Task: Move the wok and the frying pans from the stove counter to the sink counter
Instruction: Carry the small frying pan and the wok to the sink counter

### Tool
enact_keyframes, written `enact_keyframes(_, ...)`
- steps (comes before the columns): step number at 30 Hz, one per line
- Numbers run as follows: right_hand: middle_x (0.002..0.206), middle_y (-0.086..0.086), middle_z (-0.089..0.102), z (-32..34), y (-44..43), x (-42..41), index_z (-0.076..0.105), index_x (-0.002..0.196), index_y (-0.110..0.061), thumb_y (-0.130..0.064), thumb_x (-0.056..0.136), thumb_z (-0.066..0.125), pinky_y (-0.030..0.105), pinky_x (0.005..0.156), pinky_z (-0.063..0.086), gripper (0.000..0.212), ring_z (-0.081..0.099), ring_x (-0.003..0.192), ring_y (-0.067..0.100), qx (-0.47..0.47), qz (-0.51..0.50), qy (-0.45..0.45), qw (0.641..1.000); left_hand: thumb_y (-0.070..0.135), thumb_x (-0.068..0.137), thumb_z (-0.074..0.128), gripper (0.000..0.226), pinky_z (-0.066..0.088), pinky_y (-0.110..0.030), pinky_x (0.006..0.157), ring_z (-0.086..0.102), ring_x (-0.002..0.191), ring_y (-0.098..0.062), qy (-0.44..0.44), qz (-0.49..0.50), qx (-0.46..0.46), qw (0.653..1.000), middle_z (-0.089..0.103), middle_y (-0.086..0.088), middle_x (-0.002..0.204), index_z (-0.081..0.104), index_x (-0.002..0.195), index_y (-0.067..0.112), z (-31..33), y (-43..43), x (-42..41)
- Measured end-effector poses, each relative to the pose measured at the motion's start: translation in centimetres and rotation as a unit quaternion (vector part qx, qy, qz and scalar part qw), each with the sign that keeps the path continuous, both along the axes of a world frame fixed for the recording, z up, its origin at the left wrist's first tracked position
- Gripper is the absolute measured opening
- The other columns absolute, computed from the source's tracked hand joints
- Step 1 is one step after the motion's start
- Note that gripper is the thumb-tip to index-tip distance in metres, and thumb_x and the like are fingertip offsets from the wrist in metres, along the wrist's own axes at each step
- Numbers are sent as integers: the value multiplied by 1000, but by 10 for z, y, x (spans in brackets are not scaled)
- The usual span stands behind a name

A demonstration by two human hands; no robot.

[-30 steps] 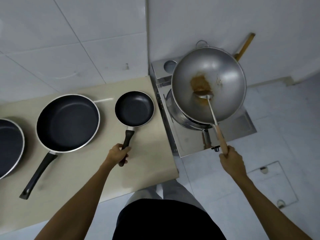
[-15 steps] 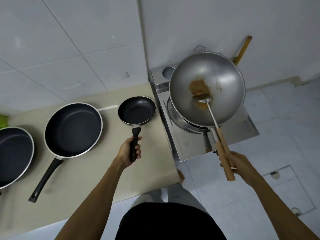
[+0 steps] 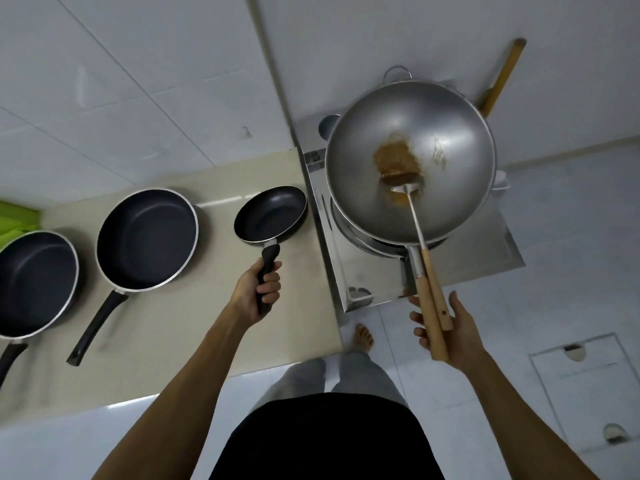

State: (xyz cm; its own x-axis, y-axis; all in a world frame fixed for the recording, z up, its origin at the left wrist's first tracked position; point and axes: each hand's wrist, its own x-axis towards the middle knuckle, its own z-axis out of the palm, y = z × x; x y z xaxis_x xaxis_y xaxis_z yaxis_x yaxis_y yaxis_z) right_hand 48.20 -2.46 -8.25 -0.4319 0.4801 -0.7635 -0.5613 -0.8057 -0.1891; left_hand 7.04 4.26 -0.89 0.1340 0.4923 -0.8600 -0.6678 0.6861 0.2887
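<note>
Your left hand [image 3: 254,292] is wrapped around the black handle of the small frying pan [image 3: 270,215], fingers [image 3: 268,289] curled closed on it. The pan is tilted, its far rim close to the edge of the steel stove [image 3: 353,271]; whether its base touches the bench [image 3: 180,327] cannot be told.

Your right hand [image 3: 450,332] is open, palm up, with the fingers [image 3: 420,332] spread and only loosely cupped. Two wooden handles lie side by side across it: the handle of the wok [image 3: 410,161] and the handle of the metal spatula [image 3: 415,216]. The hand is under them and has not closed around them.

The wok sits over the burner on the stove, silver, with a brown patch of residue in its bowl. The blade of the spatula rests in that patch and its shaft runs down over the near rim toward your right hand.

On the beige bench to the left lie two more frying pans. The medium pan [image 3: 147,239] sits just beside the small one, its black handle pointing toward you. The large pan [image 3: 34,282] is further left, partly cut off by the frame's edge. A green object [image 3: 17,221] shows at the far left, behind the large pan.
</note>
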Motion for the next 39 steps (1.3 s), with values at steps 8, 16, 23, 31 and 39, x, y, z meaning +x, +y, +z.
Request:
enact_keyframes(8, 83, 9, 63, -8, 30, -12, 61, 120, -5, -70, 93, 43, 28, 50, 49, 73, 61, 64, 22, 2, 7, 75, 997, 41, 106, 36, 35, 22, -17, 25, 30, 28, -4, 7, 31, 24, 999, 36, 8, 53, 54, 94, 13, 31, -39, 44)
enact_keyframes(16, 63, 2, 49, 10, 45, -14, 58, 92, -8, -66, 94, 40, 24, 43, 36, 60, 44, 44, 13, 42, 57, 32, 997, 41, 105, 43, 34, 22, -18, 26, 25, 33, -3, 69, 1, 80, 994, 43, 5, 64, 59, 117, 13, 56, -65, 67)
enact_keyframes(23, 53, 0, 47, 34, 35, -16, 59, 79, -11, -73, 93, 38, 18, 39, 32, 67, 43, 38, 9, 43, 70, -73, 994, 32, 106, 39, 27, 22, -17, 26, 27, 32, -3, 74, 17, 79, 994, 45, 5, 64, 54, 101, 11, 63, -67, 70)
enact_keyframes(31, 49, 1, 45, 64, 10, -37, 59, 72, -11, -70, 92, 41, 17, 35, 31, 65, 40, 34, 10, 52, 67, -134, 987, 33, 106, 37, 29, 24, -17, 29, 28, 32, -7, 99, 78, 98, 987, 44, 2, 62, 53, 100, 10, 71, -122, 28)
enact_keyframes(39, 47, -1, 42, 103, -51, -123, 52, 75, -10, -70, 85, 50, 18, 30, 32, 60, 39, 32, 9, 84, 108, -129, 982, 32, 105, 37, 30, 28, -18, 31, 30, 35, -9, 157, 134, 150, 967, 47, 2, 61, 53, 105, 7, 82, -220, -66)
